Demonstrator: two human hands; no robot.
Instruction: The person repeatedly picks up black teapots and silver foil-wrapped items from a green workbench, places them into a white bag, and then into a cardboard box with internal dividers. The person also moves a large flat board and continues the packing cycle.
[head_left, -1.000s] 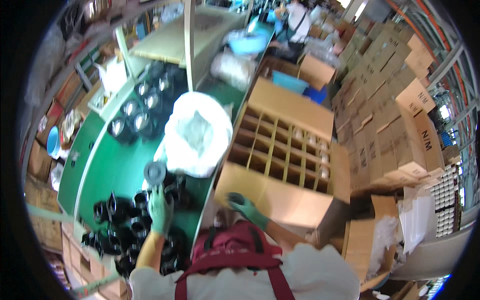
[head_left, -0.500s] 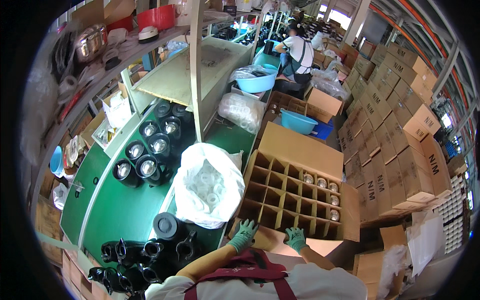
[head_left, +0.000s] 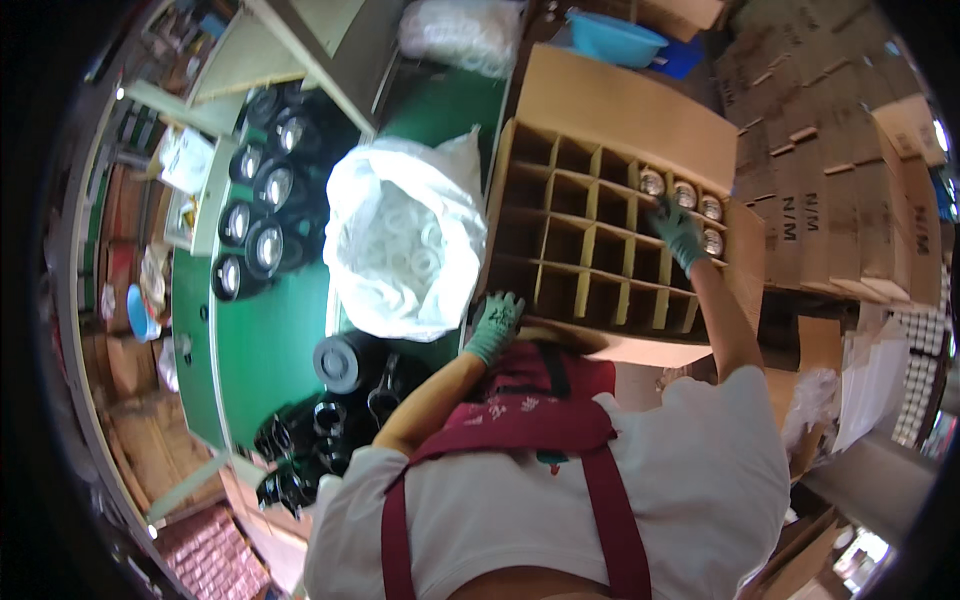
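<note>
Before me stands an open cardboard carton (head_left: pixel 650 348) split into cells by cardboard dividers (head_left: pixel 584 222). Several silver-topped round items (head_left: pixel 652 182) sit in cells on its far right. My right hand (head_left: pixel 682 236), in a green glove, reaches over the dividers beside these items. Its fingers point down into a cell, their tips dark and partly hidden, so a grip cannot be made out. At the carton's near left corner rests my left hand (head_left: pixel 497 322), also gloved, its fingers slightly apart, with no item visible in it.
Left of the carton, a white plastic bag (head_left: pixel 350 215) of translucent rings sits on the green bench (head_left: pixel 270 345). Black jugs with metal insides (head_left: pixel 268 246) and black handled parts (head_left: pixel 330 420) stand around it. A blue basin (head_left: pixel 615 40) lies beyond; stacked cartons (head_left: pixel 800 210) line the right.
My right hand has moved from the carton's near edge to the cells at its far right. My left hand stays near the near left corner. The view has tilted downward.
</note>
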